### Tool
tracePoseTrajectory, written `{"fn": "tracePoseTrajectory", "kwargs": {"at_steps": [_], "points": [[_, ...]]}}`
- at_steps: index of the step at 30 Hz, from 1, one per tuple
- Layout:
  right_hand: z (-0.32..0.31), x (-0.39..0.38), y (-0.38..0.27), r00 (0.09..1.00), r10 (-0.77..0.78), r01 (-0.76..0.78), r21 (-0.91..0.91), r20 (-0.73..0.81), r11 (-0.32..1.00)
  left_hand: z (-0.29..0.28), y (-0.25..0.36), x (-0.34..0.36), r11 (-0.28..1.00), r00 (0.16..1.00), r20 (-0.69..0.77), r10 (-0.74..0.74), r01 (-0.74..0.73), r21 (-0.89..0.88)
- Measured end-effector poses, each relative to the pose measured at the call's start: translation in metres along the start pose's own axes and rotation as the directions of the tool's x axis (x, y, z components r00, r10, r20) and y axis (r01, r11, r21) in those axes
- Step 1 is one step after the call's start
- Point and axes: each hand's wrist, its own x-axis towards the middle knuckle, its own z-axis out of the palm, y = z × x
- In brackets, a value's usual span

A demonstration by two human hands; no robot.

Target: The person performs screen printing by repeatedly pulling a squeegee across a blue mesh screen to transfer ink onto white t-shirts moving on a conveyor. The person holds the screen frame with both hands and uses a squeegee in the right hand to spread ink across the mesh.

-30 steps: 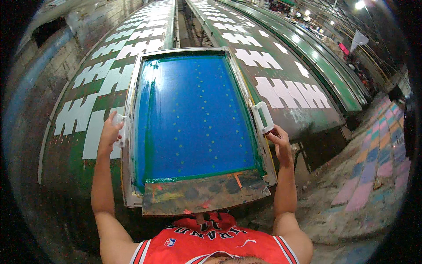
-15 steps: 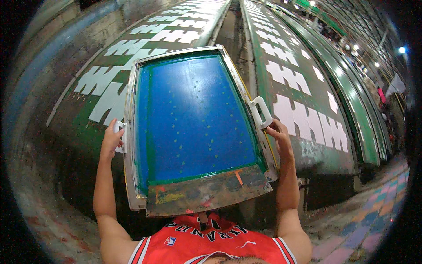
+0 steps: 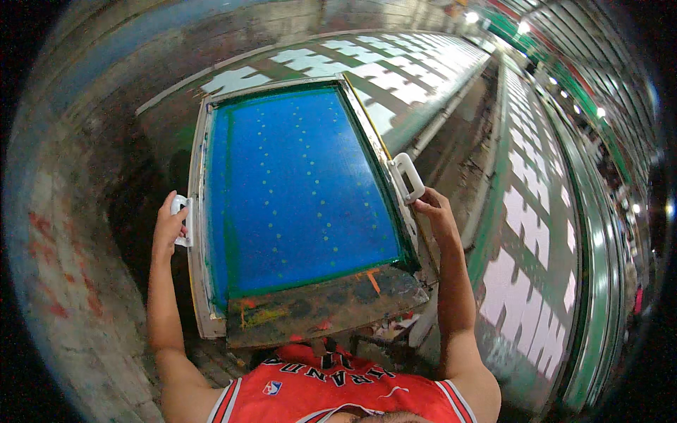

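In front of my body I carry a screen printing frame (image 3: 303,183), with a blue mesh dotted in pale green and a green edge. White handles are fixed on both its sides. My left hand (image 3: 169,224) is wrapped round the left handle (image 3: 182,220). On the other side, my right hand (image 3: 431,210) closes its fingers at the lower end of the right handle (image 3: 407,178). A paint-stained board (image 3: 331,307) spans the frame's near end, close to my red jersey.
A long table (image 3: 416,134) with rows of white cut fabric pieces runs away beyond the frame. Another such table (image 3: 486,352) stands to the right, past a narrow gap (image 3: 465,127). A stained concrete wall (image 3: 77,282) rises on the left.
My view and body have turned left, so the tables have swung to the right. The frame stays in my two hands, shifted slightly left in view.
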Motion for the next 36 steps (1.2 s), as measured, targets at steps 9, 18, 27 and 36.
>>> {"fn": "tracePoseTrajectory", "kwargs": {"at_steps": [9, 18, 27, 36], "points": [[0.122, 0.129, 0.003, 0.909, -0.026, 0.011, 0.038, 0.417, 0.999, -0.104, -0.047, -0.067, 0.984, 0.921, -0.351, -0.168, 0.135, -0.116], [0.238, 0.166, 0.02, 0.721, -0.001, -0.041, 0.043, 0.693, 0.998, -0.154, -0.074, -0.16, 0.961, 0.689, -0.67, -0.277, 0.216, -0.175], [0.258, 0.244, 0.026, 0.663, -0.025, -0.009, 0.041, 0.748, 0.999, -0.12, -0.078, -0.137, 0.948, 0.603, -0.735, -0.31, 0.142, -0.284], [0.201, 0.372, 0.048, 0.716, -0.044, 0.003, 0.06, 0.696, 0.998, -0.025, -0.059, 0.003, 0.98, 0.616, -0.762, -0.2, 0.132, -0.15]]}}
